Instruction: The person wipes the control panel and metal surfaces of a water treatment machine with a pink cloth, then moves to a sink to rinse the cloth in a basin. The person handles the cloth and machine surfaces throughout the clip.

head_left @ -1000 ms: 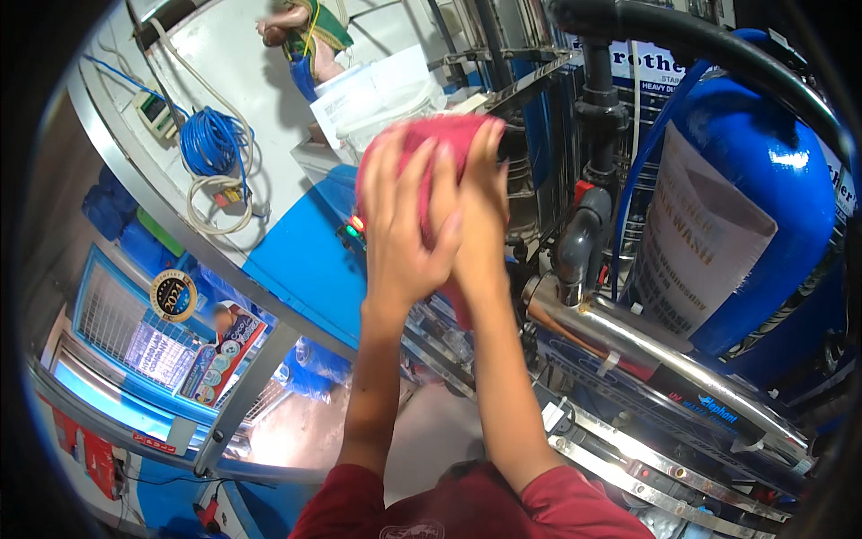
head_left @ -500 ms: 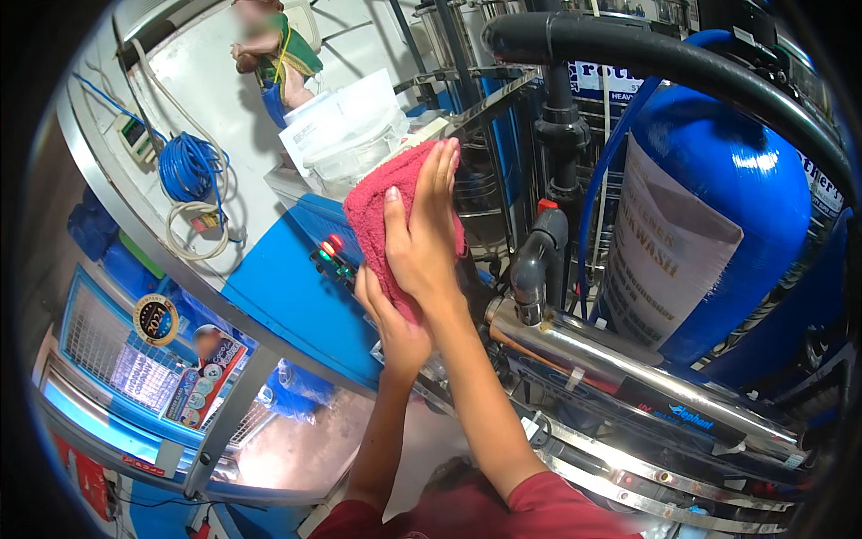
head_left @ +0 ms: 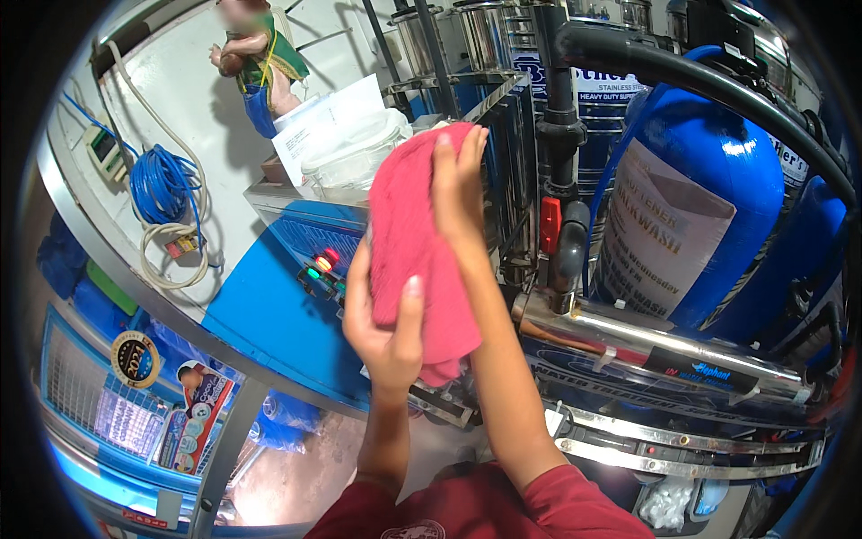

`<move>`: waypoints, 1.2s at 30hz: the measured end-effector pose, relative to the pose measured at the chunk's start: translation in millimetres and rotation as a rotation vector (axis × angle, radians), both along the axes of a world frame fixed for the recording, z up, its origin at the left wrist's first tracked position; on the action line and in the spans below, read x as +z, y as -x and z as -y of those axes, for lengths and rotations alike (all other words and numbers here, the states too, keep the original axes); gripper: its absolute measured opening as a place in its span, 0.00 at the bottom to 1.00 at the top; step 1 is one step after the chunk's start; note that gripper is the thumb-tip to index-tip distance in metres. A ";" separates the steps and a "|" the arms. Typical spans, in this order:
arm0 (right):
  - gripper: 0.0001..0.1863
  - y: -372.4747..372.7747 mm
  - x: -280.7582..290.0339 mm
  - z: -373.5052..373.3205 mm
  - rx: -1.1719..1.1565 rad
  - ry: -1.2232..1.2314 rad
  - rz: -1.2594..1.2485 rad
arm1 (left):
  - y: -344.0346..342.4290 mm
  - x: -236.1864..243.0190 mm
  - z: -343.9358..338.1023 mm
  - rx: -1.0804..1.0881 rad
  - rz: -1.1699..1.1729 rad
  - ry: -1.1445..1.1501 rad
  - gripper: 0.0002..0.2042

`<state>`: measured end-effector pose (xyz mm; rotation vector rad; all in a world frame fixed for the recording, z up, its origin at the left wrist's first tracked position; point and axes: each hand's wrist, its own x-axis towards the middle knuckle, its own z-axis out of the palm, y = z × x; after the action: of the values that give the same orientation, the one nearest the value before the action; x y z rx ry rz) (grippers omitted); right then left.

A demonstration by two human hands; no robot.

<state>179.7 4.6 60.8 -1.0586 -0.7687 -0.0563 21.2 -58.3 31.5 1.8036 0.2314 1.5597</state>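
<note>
Centre of frame: a pink cloth held between both hands. The left hand grips its lower part, thumb pressed over the front of the fabric and fingers closed behind it. The right hand lies flat against the cloth's upper right edge, fingers straight and pointing up, pressing rather than clasping. Both forearms enter from the lower edge, in dark red sleeves.

Right of centre: a blue tank bearing a tall white rectangular label with dark lettering. Behind it, upper centre, a white sign with blue print. Below the tank, a horizontal steel cylinder carrying a narrow black label. A black hose arches across the upper right.

Behind the cloth: a blue control box with red and green lamps; on top of it a clear plastic tub and a white sheet of paper.

Upper left: a white wall with a coiled blue cable and a small figurine. Lower left: a round gold-rimmed sticker and a colourful rectangular poster on a blue cabinet. A steel frame bar runs diagonally across the left.
</note>
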 end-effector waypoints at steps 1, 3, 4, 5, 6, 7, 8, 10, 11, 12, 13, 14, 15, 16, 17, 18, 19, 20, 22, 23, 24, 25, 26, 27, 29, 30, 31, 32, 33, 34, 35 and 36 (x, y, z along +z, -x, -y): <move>0.42 -12.7 2.8 -9.5 0.001 -0.027 -0.043 | -3.2 9.3 -2.9 -0.192 0.002 0.017 0.32; 0.32 -39.4 4.3 -31.9 -0.283 0.125 0.098 | -13.9 18.9 -8.7 -0.454 -0.043 -0.022 0.38; 0.32 -49.1 0.0 -40.2 -0.301 0.127 0.103 | -21.0 20.7 -11.5 -0.540 -0.089 -0.060 0.41; 0.31 -56.4 -6.9 -44.5 -0.347 0.129 0.163 | -29.0 21.8 -16.3 -0.499 -0.168 -0.208 0.42; 0.31 -63.2 -10.3 -48.1 -0.346 0.176 0.103 | -38.6 21.9 -20.8 -0.452 -0.247 -0.340 0.44; 0.31 -66.9 -12.5 -49.8 -0.334 0.169 0.095 | -52.9 20.3 -21.0 -0.461 -0.239 -0.319 0.45; 0.30 -68.1 -13.7 -49.5 -0.321 0.162 0.080 | -66.8 18.8 -19.6 -0.481 -0.236 -0.282 0.45; 0.29 -63.5 -12.0 -42.9 -0.295 0.138 0.052 | -86.1 19.4 -21.1 -0.296 -0.270 -0.376 0.43; 0.29 -59.0 -7.9 -38.3 -0.273 0.116 0.038 | -91.4 19.0 -21.5 -0.293 -0.269 -0.371 0.42; 0.29 -53.6 -2.4 -32.8 -0.248 0.093 0.023 | -94.3 19.2 -23.4 -0.303 -0.312 -0.329 0.41; 0.28 -47.2 2.5 -26.6 -0.212 0.059 0.004 | -92.3 18.4 -26.2 -0.329 -0.292 -0.333 0.40; 0.28 -40.2 6.7 -20.9 -0.168 0.026 -0.017 | -85.5 15.0 -27.5 -0.362 -0.307 -0.310 0.39; 0.28 -34.4 10.3 -14.2 -0.126 -0.010 -0.037 | -76.9 10.0 -27.3 -0.400 -0.344 -0.271 0.38; 0.27 -27.6 11.6 -7.9 -0.073 -0.051 -0.059 | -68.2 4.6 -27.5 -0.415 -0.282 -0.306 0.38; 0.27 -22.5 13.2 -1.9 -0.027 -0.093 -0.082 | -56.3 -2.9 -29.2 -0.433 -0.243 -0.324 0.37; 0.27 -14.8 12.1 1.7 0.028 -0.136 -0.111 | -41.8 -12.5 -29.9 -0.455 -0.208 -0.333 0.37; 0.26 -8.6 11.7 5.4 0.076 -0.178 -0.134 | -26.6 -22.0 -27.9 -0.497 -0.175 -0.301 0.35; 0.26 -0.6 9.1 7.9 0.124 -0.219 -0.159 | -9.9 -31.1 -25.9 -0.483 -0.184 -0.272 0.35; 0.25 19.9 -2.9 11.0 0.183 -0.289 -0.201 | 17.9 -47.7 -27.6 -0.350 -0.176 -0.260 0.38; 0.25 31.2 -11.5 12.1 0.132 -0.271 -0.177 | 27.9 -58.7 -26.6 -0.423 -0.125 -0.051 0.39; 0.25 42.0 -20.2 12.1 0.122 -0.296 -0.120 | 39.8 -70.3 -29.8 -0.419 -0.194 0.093 0.42; 0.26 52.2 -30.2 12.8 -0.055 -0.240 -0.011 | 48.4 -82.5 -41.6 -0.392 -0.225 -0.058 0.44; 0.28 59.3 -38.0 8.6 -0.230 -0.173 0.136 | 54.6 -97.8 -53.7 -0.366 -0.271 -0.115 0.46; 0.30 67.5 -50.3 10.2 -0.333 -0.110 0.239 | 61.2 -118.2 -59.2 -0.352 -0.250 -0.134 0.45; 0.34 80.8 -77.0 18.0 -0.490 -0.014 0.405 | 71.3 -160.9 -69.1 -0.429 -0.200 0.026 0.41; 0.36 86.3 -91.7 22.8 -0.524 0.082 0.443 | 75.2 -180.1 -75.7 -0.532 -0.145 0.106 0.37; 0.39 90.9 -107.1 23.4 -0.536 0.088 0.432 | 78.7 -196.8 -82.0 -0.532 -0.219 0.191 0.34; 0.38 97.2 -124.7 25.2 -0.591 0.086 0.449 | 81.6 -210.3 -85.0 -0.525 -0.251 0.253 0.31; 0.37 103.8 -143.2 26.6 -0.613 0.186 0.409 | 84.0 -220.6 -87.5 -0.518 -0.283 0.315 0.28; 0.35 107.5 -161.5 29.3 -0.582 0.231 0.378 | 89.9 -228.3 -84.1 -0.493 -0.285 0.403 0.26; 0.32 109.0 -178.7 32.5 -0.584 0.271 0.392 | 93.4 -233.6 -83.9 -0.455 -0.287 0.497 0.25; 0.30 111.8 -194.1 34.2 -0.516 0.286 0.326 | 98.4 -237.1 -82.5 -0.465 -0.318 0.507 0.24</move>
<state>67.9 -29.6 -133.3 -1.5248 -0.7909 -0.5855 -77.2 24.2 -205.6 1.5445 0.2993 0.7982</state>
